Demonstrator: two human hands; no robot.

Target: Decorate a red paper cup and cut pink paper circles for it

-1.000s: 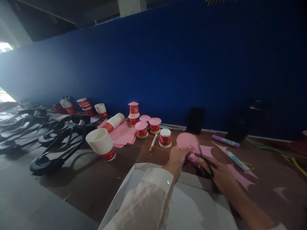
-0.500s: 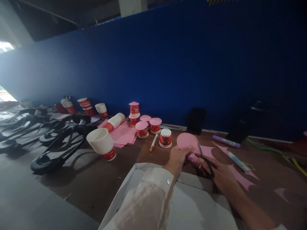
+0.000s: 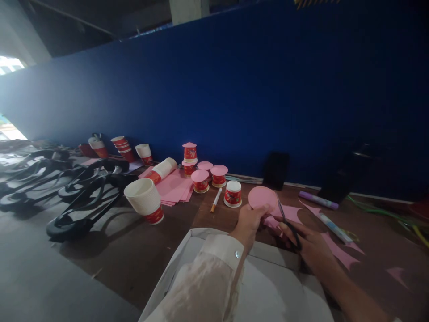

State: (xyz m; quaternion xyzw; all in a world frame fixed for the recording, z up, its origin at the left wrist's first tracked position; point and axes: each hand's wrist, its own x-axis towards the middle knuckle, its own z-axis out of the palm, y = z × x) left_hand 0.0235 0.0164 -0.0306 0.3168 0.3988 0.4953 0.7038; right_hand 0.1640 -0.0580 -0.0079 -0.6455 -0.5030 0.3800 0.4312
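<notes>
My left hand (image 3: 250, 223) pinches the lower edge of a round pink paper disc (image 3: 262, 197), thumb on top. In my right hand (image 3: 303, 239) is a pair of dark-handled scissors (image 3: 291, 228), its blades lying along the disc's right edge. Pink paper offcuts (image 3: 292, 213) lie under and beside the blades. Just left of the disc a red and white paper cup (image 3: 232, 194) stands upside down. Beside that cup lies a white and orange marker (image 3: 216, 200). Several upside-down red cups carry pink discs (image 3: 219, 170), and one pair is stacked with a pointed pink top (image 3: 189, 145).
Nested paper cups (image 3: 144, 199) lean at the left, near pink sheets (image 3: 176, 185) and black headsets (image 3: 70, 226). To the right lie a purple tube (image 3: 318, 200), a pale blue tube (image 3: 336, 228) and pink scraps (image 3: 342, 252). A blue partition (image 3: 234, 98) runs behind the table. A white box (image 3: 271, 286) is nearest me.
The whole view has shifted slightly, so things sit a little further right. Both hands keep their hold on the disc and scissors, nearly unchanged.
</notes>
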